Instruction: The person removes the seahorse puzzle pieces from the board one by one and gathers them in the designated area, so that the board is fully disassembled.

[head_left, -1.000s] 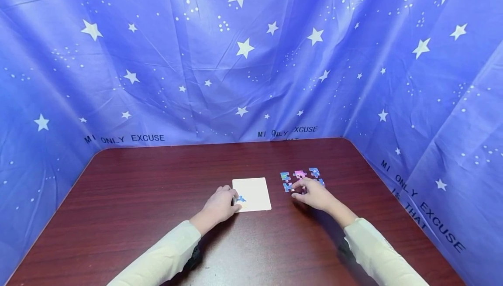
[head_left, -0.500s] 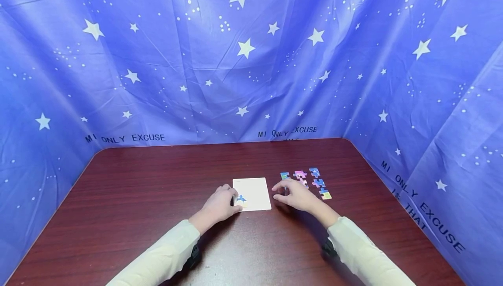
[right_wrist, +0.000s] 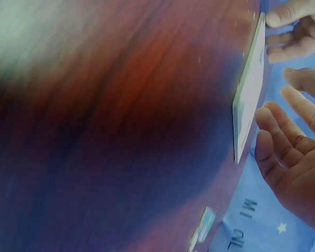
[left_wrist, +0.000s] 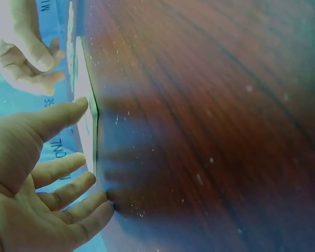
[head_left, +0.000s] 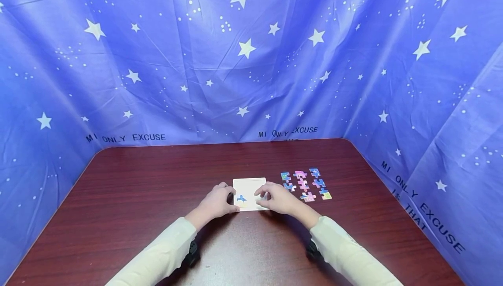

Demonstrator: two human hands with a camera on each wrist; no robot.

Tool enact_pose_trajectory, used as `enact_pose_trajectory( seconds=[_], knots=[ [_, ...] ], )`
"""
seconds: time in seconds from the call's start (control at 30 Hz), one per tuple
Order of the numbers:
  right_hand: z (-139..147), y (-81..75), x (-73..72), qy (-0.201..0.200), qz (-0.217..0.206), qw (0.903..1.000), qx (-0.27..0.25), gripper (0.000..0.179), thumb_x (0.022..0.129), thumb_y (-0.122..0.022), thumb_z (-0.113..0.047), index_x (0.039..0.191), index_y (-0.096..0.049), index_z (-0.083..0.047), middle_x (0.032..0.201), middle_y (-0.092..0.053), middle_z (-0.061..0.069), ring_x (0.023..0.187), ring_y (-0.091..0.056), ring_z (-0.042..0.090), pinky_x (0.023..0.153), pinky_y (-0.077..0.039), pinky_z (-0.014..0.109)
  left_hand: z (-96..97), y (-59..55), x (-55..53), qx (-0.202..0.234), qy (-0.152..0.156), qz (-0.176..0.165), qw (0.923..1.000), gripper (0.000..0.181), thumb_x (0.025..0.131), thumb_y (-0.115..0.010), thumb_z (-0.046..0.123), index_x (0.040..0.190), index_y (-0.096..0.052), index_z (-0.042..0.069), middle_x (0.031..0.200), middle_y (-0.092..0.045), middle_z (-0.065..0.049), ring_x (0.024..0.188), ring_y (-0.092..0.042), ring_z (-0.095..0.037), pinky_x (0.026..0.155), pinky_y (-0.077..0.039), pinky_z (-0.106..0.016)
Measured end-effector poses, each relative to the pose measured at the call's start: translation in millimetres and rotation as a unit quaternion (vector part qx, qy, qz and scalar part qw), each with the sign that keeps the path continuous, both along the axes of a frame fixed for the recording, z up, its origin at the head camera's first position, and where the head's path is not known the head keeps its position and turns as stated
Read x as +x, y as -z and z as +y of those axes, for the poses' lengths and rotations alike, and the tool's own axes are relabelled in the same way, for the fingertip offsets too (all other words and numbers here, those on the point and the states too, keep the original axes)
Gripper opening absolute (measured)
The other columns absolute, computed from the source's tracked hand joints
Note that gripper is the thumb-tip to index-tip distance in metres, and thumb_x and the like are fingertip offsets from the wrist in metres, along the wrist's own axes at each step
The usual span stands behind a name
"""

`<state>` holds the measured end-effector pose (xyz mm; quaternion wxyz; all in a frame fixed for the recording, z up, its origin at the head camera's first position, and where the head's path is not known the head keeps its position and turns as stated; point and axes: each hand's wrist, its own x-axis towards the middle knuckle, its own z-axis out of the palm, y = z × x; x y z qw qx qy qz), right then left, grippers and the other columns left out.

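Note:
A square white puzzle board [head_left: 251, 190] lies on the dark red table. One puzzle piece [head_left: 241, 199], blue with some yellow, sits in its lower left corner. My left hand [head_left: 215, 201] is at the board's left edge, thumb near the front left corner, fingers spread along the side; the left wrist view shows nothing in its grasp. Over the right side of the board hovers my right hand [head_left: 277, 198], with fingers loosely bent and thumb apart. No piece shows between its fingers in the right wrist view. Part of the board's right edge is hidden behind it.
Several loose puzzle pieces [head_left: 302, 184], blue, pink and yellow, lie in rough rows right of the board. A blue curtain with white stars [head_left: 242, 111] hangs behind the table [head_left: 157, 177] and along both sides.
My right hand has moved left, from above the loose pieces to over the board's right side, uncovering those pieces. My left hand has drawn back slightly at the left edge.

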<state>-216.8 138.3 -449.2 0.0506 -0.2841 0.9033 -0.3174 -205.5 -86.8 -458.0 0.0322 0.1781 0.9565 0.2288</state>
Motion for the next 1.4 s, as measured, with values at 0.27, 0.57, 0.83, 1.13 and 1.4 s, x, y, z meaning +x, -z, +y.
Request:
enact_pose_trajectory(
  seconds=[0.27, 0.57, 0.83, 1.13, 1.4],
  knots=[
    [-20.9, 5.5, 1.4, -0.018, -0.008, 0.9998, 0.006, 0.022, 0.083, -0.068, -0.019, 0.102, -0.068, -0.008, 0.087, -0.062, 0.003, 0.071, -0.056, 0.007, 0.065, -0.045, 0.02, -2.9, -1.9, -0.7, 0.005, -0.004, -0.011, 0.9999, 0.051, 0.07, -0.08, 0.03, 0.111, -0.064, 0.005, 0.105, -0.057, -0.012, 0.099, -0.053, -0.029, 0.088, -0.046, -0.042],
    [-32.3, 9.5, 3.0, 0.0, 0.005, 0.9991, 0.041, 0.024, 0.081, -0.07, -0.022, 0.101, -0.068, -0.008, 0.086, -0.061, 0.002, 0.072, -0.052, 0.008, 0.065, -0.043, 0.021, -2.0, -4.2, 0.9, -0.005, 0.002, -0.007, 1.0, 0.05, 0.068, -0.081, 0.028, 0.11, -0.066, 0.006, 0.1, -0.057, -0.011, 0.094, -0.052, -0.028, 0.082, -0.046, -0.041],
    [-38.8, 12.1, 1.1, 0.029, 0.015, 0.9973, 0.066, 0.026, 0.08, -0.072, -0.022, 0.1, -0.069, -0.006, 0.085, -0.059, 0.003, 0.077, -0.052, 0.012, 0.07, -0.044, 0.028, -2.1, -6.9, 1.6, -0.005, 0.005, -0.003, 1.0, 0.049, 0.068, -0.082, 0.028, 0.108, -0.067, 0.005, 0.099, -0.057, -0.011, 0.092, -0.051, -0.027, 0.081, -0.045, -0.04],
    [-41.8, 13.2, 0.4, 0.041, 0.014, 0.9967, 0.069, 0.024, 0.078, -0.073, -0.021, 0.097, -0.07, -0.005, 0.084, -0.058, 0.002, 0.076, -0.053, 0.012, 0.07, -0.044, 0.027, -2.7, -3.6, 0.6, -0.002, 0.007, -0.003, 1.0, 0.05, 0.068, -0.082, 0.029, 0.109, -0.066, 0.006, 0.101, -0.057, -0.012, 0.095, -0.051, -0.028, 0.084, -0.045, -0.04],
    [-43.0, 11.9, 0.1, 0.053, -0.005, 0.9973, 0.051, 0.021, 0.077, -0.074, -0.02, 0.094, -0.07, -0.007, 0.082, -0.057, 0.001, 0.074, -0.051, 0.01, 0.068, -0.042, 0.026, -3.2, -1.1, -0.7, -0.001, 0.004, -0.005, 1.0, 0.049, 0.068, -0.082, 0.029, 0.109, -0.066, 0.006, 0.101, -0.056, -0.011, 0.097, -0.051, -0.028, 0.086, -0.046, -0.041]
  ],
)
